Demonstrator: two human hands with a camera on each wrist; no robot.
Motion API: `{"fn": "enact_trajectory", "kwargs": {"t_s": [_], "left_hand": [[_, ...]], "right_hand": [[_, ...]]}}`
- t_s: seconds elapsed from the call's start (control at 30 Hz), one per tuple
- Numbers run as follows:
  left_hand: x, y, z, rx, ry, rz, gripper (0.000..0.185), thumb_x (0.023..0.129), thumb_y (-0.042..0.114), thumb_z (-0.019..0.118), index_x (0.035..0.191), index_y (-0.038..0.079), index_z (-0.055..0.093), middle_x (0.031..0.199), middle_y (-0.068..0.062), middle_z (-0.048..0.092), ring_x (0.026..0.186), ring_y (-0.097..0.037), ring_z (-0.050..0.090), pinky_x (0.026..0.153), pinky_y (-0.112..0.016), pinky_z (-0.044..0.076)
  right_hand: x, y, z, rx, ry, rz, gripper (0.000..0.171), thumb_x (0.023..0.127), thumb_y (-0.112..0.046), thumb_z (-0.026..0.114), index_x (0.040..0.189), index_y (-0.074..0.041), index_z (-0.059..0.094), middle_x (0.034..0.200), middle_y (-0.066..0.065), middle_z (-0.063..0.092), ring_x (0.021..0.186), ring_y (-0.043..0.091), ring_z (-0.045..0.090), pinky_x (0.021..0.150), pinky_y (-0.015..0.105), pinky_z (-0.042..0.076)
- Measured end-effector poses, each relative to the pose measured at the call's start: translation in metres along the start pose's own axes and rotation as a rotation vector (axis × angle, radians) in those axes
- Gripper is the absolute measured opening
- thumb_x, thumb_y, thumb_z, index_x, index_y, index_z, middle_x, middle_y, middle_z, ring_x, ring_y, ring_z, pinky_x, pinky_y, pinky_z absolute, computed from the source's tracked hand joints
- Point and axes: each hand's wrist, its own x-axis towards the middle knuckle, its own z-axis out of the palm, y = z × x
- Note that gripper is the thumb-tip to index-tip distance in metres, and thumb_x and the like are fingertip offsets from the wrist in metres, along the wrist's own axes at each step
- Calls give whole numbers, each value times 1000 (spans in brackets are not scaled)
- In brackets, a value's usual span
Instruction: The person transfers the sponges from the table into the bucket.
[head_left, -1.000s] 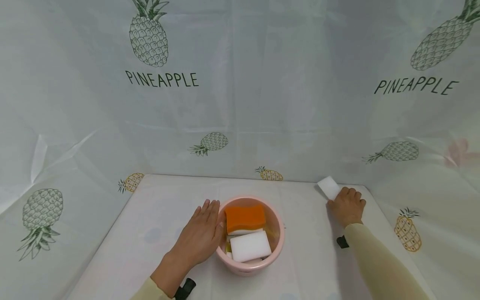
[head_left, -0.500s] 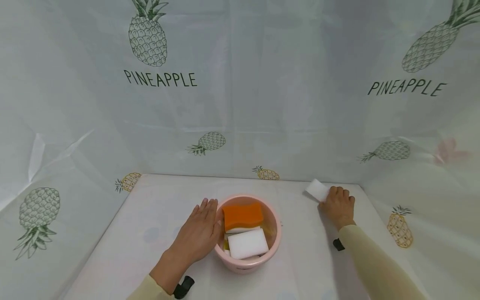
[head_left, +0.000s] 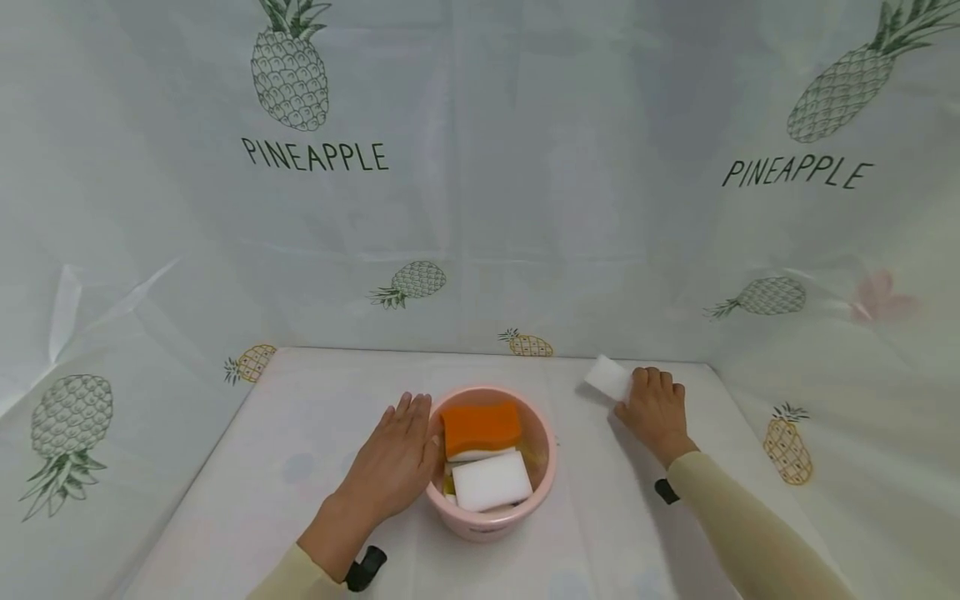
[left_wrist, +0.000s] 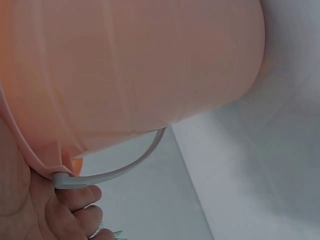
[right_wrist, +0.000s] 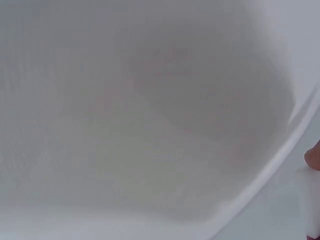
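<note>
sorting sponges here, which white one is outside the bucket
The white sponge gripped by the right hand on the table; the other white sponge lies inside the pink bucket.

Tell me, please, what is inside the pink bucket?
The pink bucket holds an orange sponge at the back and a white sponge in front. Slivers of white and yellow show beneath them, but what those are stays hidden, as does the bucket's bottom.

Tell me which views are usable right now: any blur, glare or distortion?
Head view: sharp, evenly lit, wide-angle bending at the edges; pink bucket, left hand and right hand on the white sponge read clearly. Left wrist view: bucket wall fills the frame, soft. Right wrist view: near-featureless grey-white blur.
</note>
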Motion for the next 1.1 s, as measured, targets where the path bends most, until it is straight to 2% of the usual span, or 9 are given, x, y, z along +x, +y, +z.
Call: {"fn": "enact_trajectory", "kwargs": {"t_s": [0.27, 0.4, 0.63, 0.8, 0.97, 1.1], "left_hand": [[0, -1, 1, 3, 11, 0, 66, 112, 37, 43, 163, -3, 32, 170, -18, 35, 161, -36, 27, 131, -55, 23], [1, 0, 2, -3, 10, 1, 66, 112, 37, 43, 164, -3, 31, 170, -18, 35, 161, -36, 26, 131, -55, 22], [1, 0, 3, 8, 10, 5, 65, 112, 36, 43, 163, -4, 32, 169, -19, 36, 161, -36, 27, 131, -56, 23], [1, 0, 2, 19, 5, 9, 65, 113, 36, 42, 162, -5, 33, 169, -20, 36, 160, -37, 27, 131, -56, 23], [1, -1, 1, 40, 12, 13, 65, 113, 36, 42, 162, -5, 33, 168, -20, 37, 160, -38, 28, 131, -55, 24], [0, -1, 0, 40, 14, 12, 65, 113, 36, 43, 162, -5, 33, 168, -20, 37, 160, -38, 28, 130, -56, 24]], "right_hand": [[-6, -25, -16, -18, 6, -89, 63, 88, -30, 77, 130, 8, 49, 123, 28, 57, 115, 47, 49, 95, 64, 43], [-10, -34, -24, -29, 35, -125, 65, 87, -32, 79, 131, 6, 50, 124, 26, 58, 115, 46, 50, 95, 63, 43], [-16, -51, -42, -48, 139, -229, 68, 83, -36, 83, 130, 4, 53, 121, 24, 61, 111, 45, 54, 87, 60, 45], [-19, -69, -63, -34, 217, -310, 70, 81, -37, 82, 131, 4, 54, 120, 23, 63, 108, 44, 56, 84, 58, 46], [-22, -94, -91, 60, 274, -414, 69, 79, -34, 83, 129, 3, 54, 116, 21, 64, 103, 41, 56, 81, 52, 43], [-29, -119, -114, 110, 249, -505, 65, 79, -34, 85, 127, 1, 57, 116, 18, 64, 102, 37, 55, 81, 48, 42]]}}
